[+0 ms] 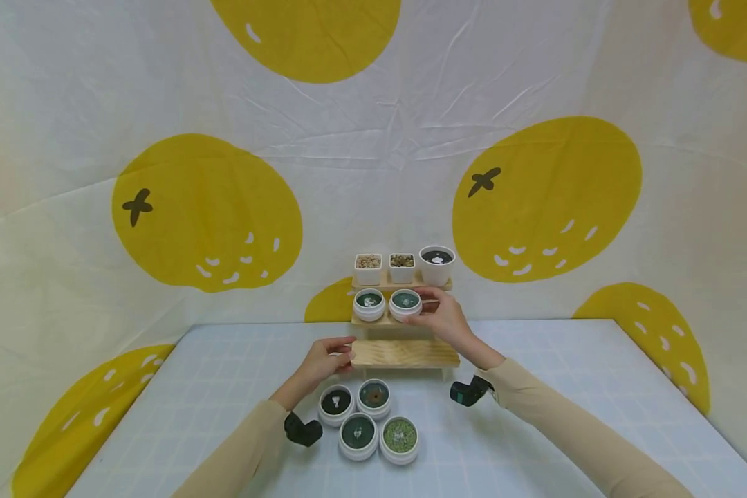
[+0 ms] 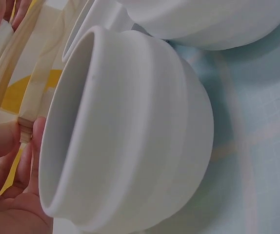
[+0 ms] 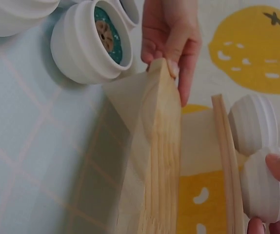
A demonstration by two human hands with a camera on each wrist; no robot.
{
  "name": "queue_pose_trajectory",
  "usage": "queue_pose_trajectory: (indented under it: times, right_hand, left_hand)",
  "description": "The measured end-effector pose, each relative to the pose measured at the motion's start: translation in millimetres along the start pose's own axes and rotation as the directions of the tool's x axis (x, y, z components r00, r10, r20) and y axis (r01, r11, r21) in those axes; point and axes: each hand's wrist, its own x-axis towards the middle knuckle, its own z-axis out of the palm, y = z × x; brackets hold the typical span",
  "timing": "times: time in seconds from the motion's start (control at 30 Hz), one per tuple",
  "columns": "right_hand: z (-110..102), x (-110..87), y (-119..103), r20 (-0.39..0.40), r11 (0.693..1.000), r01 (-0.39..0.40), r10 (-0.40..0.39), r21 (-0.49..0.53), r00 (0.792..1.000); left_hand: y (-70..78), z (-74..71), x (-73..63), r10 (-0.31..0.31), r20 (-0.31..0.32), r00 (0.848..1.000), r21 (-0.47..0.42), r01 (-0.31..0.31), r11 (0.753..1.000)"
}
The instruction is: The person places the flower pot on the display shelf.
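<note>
My left hand (image 1: 316, 362) pinches the left end of the lowest wooden board (image 1: 404, 353) of a tiered stand, thumb and fingers on its edge in the left wrist view. On the middle tier (image 1: 380, 322), my right hand (image 1: 446, 321) grips a round white pot (image 1: 405, 312) with dark green contents, thumb in front and fingers behind. In the right wrist view the pot (image 3: 262, 187) sits against the tier's board (image 3: 230, 170). Beside it stands a similar white pot (image 1: 369, 312). The lowest board carries no pot.
Two square white pots (image 1: 368, 275) (image 1: 402, 275) and a larger round one (image 1: 436, 272) stand on the top tier. Several round white pots (image 1: 358, 453) cluster on the pale checked tablecloth (image 1: 193, 387) before the stand. Behind hangs a white cloth (image 1: 373, 180) with yellow fruit prints.
</note>
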Motion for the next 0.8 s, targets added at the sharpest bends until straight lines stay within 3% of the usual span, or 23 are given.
queue_pose_trajectory:
  times: [0.17, 0.33, 0.57, 0.8]
  right_hand:
    - [0.3, -0.1, -1.0, -0.018, 1.000, 0.007, -0.008, -0.018, 1.000]
    - [0.2, -0.5, -1.5, -0.023, 1.000, 0.010, -0.010, -0.005, 1.000]
    - [0.0, -1.0, -0.6, -0.022, 1.000, 0.030, -0.030, -0.002, 0.999]
    - [0.0, -2.6, 0.0, -0.031, 0.999, 0.034, -0.034, -0.015, 0.999]
  left_hand:
    - [-0.9, -1.8, -0.8, 0.010, 0.024, 1.000, -0.003, -0.010, 1.000]
    - [-3.0, -4.8, -2.3, 0.080, 0.057, 0.995, -0.016, -0.079, 0.997]
    - [0.9, -0.8, -0.3, -0.003, 0.001, 1.000, 0.009, 0.002, 1.000]
    - [-2.3, -1.1, 1.5, 0.001, 0.005, 1.000, 0.007, -0.001, 1.000]
